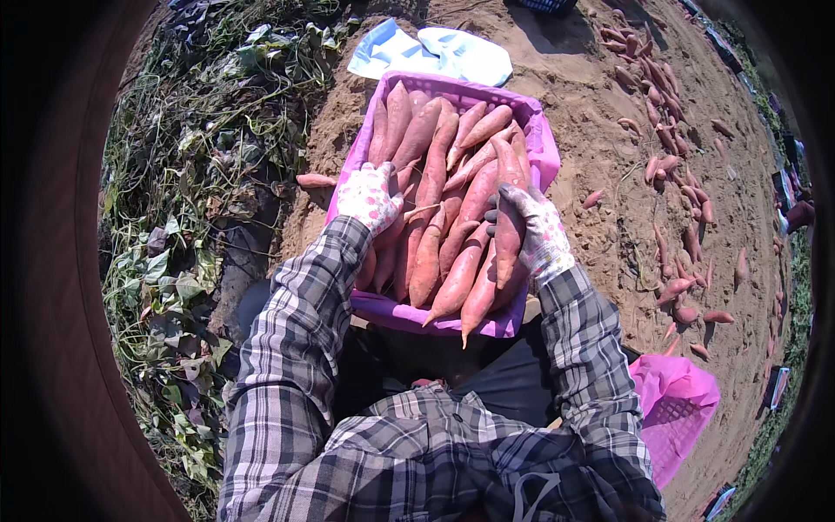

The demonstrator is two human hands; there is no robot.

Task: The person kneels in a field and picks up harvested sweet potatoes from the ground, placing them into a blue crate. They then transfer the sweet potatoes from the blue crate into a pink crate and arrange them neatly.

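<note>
A pink-purple lined plastic crate (546,153) stands before me, filled with long reddish sweet potatoes (436,176) laid mostly lengthwise. My right hand (541,230), in a flower-print glove with dark fingertips, grips one long sweet potato (511,238) on top of the pile at the right side. Against the crate's left side is my left hand (370,198), gloved the same way, its fingers curled down over the sweet potatoes. Whether those fingers hold one is hidden. Several roots point their tips over the crate's near rim.
Blue-white sheeting (430,52) lies beyond the crate. Leafy vines (189,261) cover the ground on the left. Loose sweet potatoes (678,287) are strewn over the soil on the right. Another pink-lined crate (675,408) sits at my right, and one loose root (316,181) lies left of the crate.
</note>
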